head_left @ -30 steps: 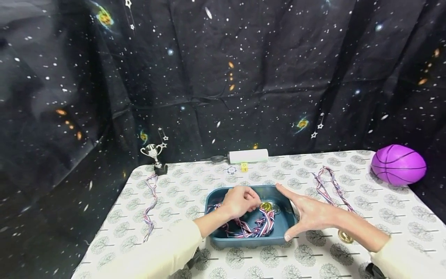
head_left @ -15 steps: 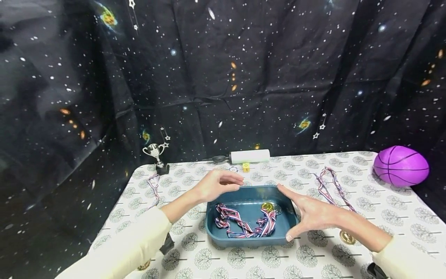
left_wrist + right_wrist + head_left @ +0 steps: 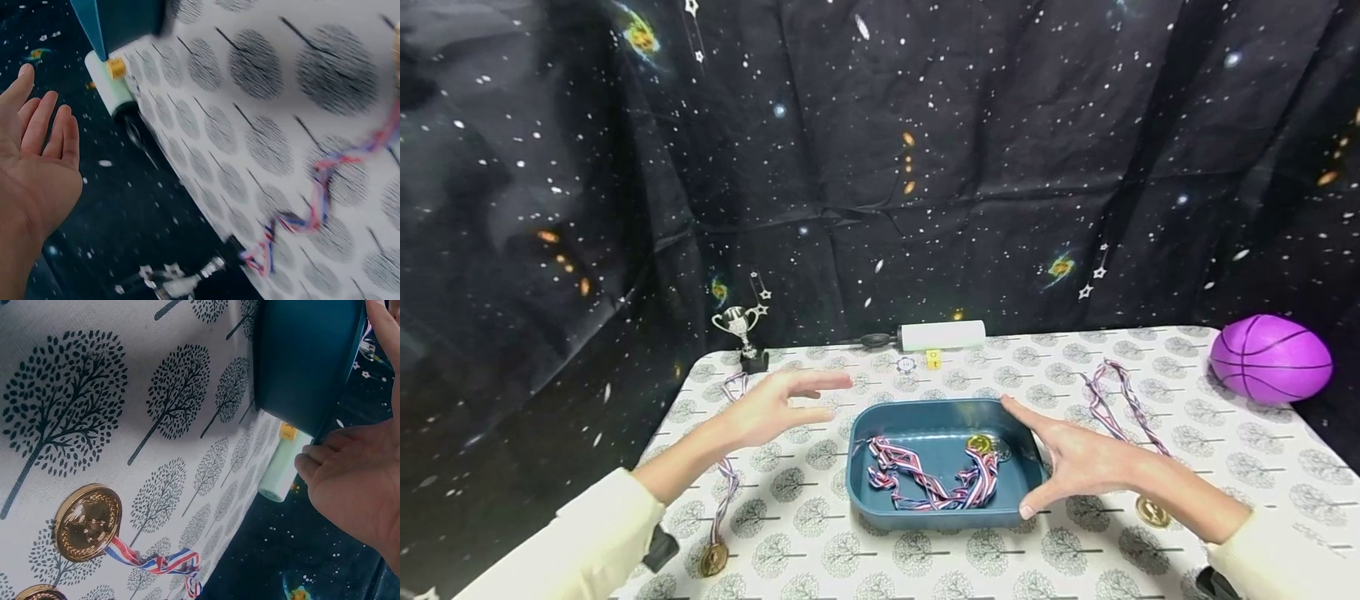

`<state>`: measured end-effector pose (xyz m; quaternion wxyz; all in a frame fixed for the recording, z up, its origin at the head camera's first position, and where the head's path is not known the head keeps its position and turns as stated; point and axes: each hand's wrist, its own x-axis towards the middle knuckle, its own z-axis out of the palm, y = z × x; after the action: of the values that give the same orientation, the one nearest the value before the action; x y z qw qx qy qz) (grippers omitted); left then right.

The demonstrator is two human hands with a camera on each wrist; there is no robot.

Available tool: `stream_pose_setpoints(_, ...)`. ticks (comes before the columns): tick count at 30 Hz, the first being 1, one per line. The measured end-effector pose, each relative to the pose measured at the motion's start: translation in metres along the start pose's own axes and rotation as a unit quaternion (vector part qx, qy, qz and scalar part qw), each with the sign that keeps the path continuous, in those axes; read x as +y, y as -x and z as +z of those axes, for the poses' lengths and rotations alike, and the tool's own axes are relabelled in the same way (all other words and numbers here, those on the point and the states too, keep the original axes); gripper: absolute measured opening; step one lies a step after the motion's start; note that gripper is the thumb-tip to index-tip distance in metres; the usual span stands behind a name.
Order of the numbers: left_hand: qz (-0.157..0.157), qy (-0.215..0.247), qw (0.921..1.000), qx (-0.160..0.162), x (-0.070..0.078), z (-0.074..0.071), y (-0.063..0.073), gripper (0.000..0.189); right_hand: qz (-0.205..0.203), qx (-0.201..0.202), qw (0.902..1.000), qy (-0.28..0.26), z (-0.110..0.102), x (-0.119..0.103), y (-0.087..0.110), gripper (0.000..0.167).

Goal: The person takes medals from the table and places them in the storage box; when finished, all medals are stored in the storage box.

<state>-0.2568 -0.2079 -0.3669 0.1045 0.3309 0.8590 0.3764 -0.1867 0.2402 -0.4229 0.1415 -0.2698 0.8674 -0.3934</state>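
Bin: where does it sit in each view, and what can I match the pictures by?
Head: bin right of centre, in the lower half.
Left wrist: bin at the top edge, left of centre, cut off by the frame.
Right wrist: bin at the top, right of centre.
Shared landmark: the yellow cube, also in left wrist and right wrist.

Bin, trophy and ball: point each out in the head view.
Bin (image 3: 917, 418), head view: inner back wall.
Trophy (image 3: 737, 322), head view: silver cup.
Ball (image 3: 1270, 359), head view: middle.
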Motion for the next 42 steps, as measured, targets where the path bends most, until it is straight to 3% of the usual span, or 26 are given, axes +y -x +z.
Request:
stream_pose_setpoints(7, -0.013, -0.018, 0.9997, -0.009, -0.017, -0.012, 0.044, 0.052, 0.000, 0.000, 1.0000, -0.006, 0.000, -0.001, 0.001, 0.142)
stream_pose_setpoints(12, -0.014, -0.038, 0.9992, -0.009, -0.029, -0.009, 0.073, 0.053, 0.000, 0.000, 0.9999, -0.013, 0.000, -0.002, 0.000, 0.142)
stream_pose_setpoints(16, -0.016, -0.022, 0.9994, -0.021, -0.035, -0.003, 0.091, 0.051, 0.002, -0.001, 0.9999, -0.013, 0.000, -0.001, 0.001, 0.142)
stream_pose_setpoints(24, -0.006, -0.021, 0.9981, -0.058, -0.047, 0.001, 0.123, 0.045, 0.008, 0.000, 1.0000, -0.006, -0.002, 0.000, 0.002, 0.144)
stream_pose_setpoints(32, 0.063, -0.074, 0.9933, -0.062, -0.074, 0.002, 0.151, 0.040, 0.003, -0.001, 1.0000, 0.005, -0.003, -0.001, 0.002, 0.144)
stream_pose_setpoints(37, 0.053, -0.086, 0.9917, -0.080, -0.083, 0.001, 0.166, 0.039, -0.004, -0.005, 1.0000, 0.007, -0.003, -0.002, 0.001, 0.142)
stream_pose_setpoints(42, 0.056, -0.109, 0.9891, -0.083, -0.087, 0.001, 0.172, 0.044, -0.007, -0.004, 0.9998, 0.019, -0.003, -0.002, 0.000, 0.141)
